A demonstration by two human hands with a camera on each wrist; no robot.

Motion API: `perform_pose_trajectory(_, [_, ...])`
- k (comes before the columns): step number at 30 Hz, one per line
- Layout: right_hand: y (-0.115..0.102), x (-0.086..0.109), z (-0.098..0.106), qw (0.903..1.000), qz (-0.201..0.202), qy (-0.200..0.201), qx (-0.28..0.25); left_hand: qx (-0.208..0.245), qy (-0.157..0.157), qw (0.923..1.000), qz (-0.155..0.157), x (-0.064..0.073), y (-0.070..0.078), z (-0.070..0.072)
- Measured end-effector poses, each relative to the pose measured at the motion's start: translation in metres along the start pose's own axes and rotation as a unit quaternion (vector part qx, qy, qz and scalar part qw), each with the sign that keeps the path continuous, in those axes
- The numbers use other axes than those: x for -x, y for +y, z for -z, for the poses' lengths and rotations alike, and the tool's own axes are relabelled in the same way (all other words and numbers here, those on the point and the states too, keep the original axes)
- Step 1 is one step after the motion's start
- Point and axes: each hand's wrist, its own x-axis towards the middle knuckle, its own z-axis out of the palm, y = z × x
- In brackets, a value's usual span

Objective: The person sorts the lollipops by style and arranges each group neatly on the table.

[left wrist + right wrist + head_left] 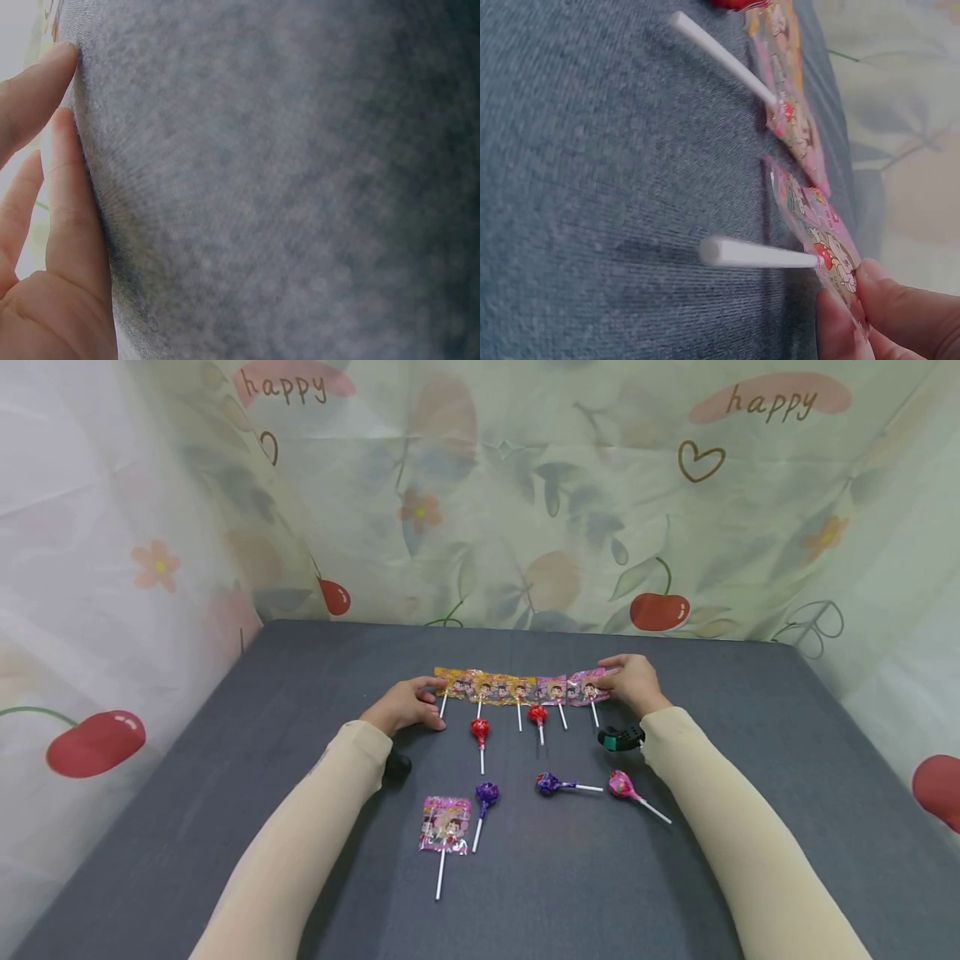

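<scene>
In the head view my left hand [408, 703] touches the left end of a row of flat-wrapped lollipops, beside the outermost yellow lollipop [453, 682]. Its fingers look fairly straight and rest on the tabletop in the left wrist view. At the row's right end, my right hand [633, 683] pinches the edge of a pink flat-wrapped lollipop [832, 251] between thumb and finger. That wrapper is tilted up, with its white stick toward the camera. Next to it lies another pink flat-wrapped lollipop [552, 688], then more yellow ones leftward.
Below the row lie two red round lollipops, one left [480, 728] and one right [537, 715]. Nearer are a purple lollipop [487, 793], a purple-blue one [547, 783], a pink round one [621, 783] and a pink flat-wrapped one [446, 827]. Printed curtains [510, 543] surround the grey table [570, 893].
</scene>
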Motion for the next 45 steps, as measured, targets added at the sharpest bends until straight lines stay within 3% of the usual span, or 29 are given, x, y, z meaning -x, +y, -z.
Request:
perform_pose_trajectory(6, [-0.0002, 0.0002, -0.0029, 0.9999, -0.001, 0.005, 0.009, -0.002, 0.001, 1.0, 0.004, -0.0027, -0.0005, -0.0007])
perform_pose_trajectory(22, [-0.0061, 0.0026, -0.0034, 0.996, 0.042, 0.008, 0.078, -0.01, 0.006, 0.9998, 0.015, -0.0049, 0.0, -0.0008])
perform_pose_trajectory(45, [-0.0087, 0.0055, -0.0025, 0.9936, 0.022, 0.01, 0.111, -0.01, 0.009, 0.9997, 0.02, -0.0055, -0.002, -0.0016])
